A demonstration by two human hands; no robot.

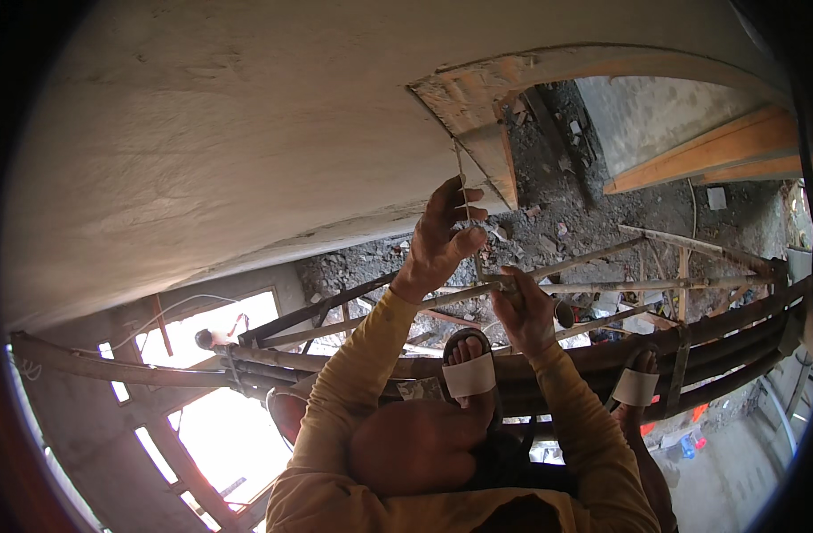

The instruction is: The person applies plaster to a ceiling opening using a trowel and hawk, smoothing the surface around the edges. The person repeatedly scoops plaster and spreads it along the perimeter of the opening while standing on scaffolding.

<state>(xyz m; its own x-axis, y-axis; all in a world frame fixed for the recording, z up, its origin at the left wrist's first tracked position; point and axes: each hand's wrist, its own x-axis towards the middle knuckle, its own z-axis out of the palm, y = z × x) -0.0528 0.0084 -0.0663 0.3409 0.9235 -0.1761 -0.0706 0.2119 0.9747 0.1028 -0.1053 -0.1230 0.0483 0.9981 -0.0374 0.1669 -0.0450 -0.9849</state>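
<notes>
In the head view, the left hand (444, 235) is raised in front of the person, open, its fingers parted and its thumb apart from them. A thin pale cord (460, 163) runs across the fingers of this hand; whether they pinch it cannot be told. Above the hand, the cord reaches up to the lower edge of a plastered wall (247, 160), near the corner of a board-edged opening; below it, the cord leads down toward the other hand.

The right hand (524, 311), lower and to the right of the left one, is closed around a handle-like object (564, 313), whose dark rounded end sticks out on the hand's right side. Most of it is hidden, so its kind is unclear.

Just below the right hand, a bundle of thick dark poles (584, 360) passes from side to side. The left foot (471, 369), in a white-strapped sandal, is below and left of that hand; the right foot (636, 389), in a matching sandal, is below and right. Thinner poles (664, 286) extend beyond the right hand, and rubble-strewn ground (549, 240) lies farther down behind both hands. A wooden beam (709, 147) slants well above and right of the right hand.
</notes>
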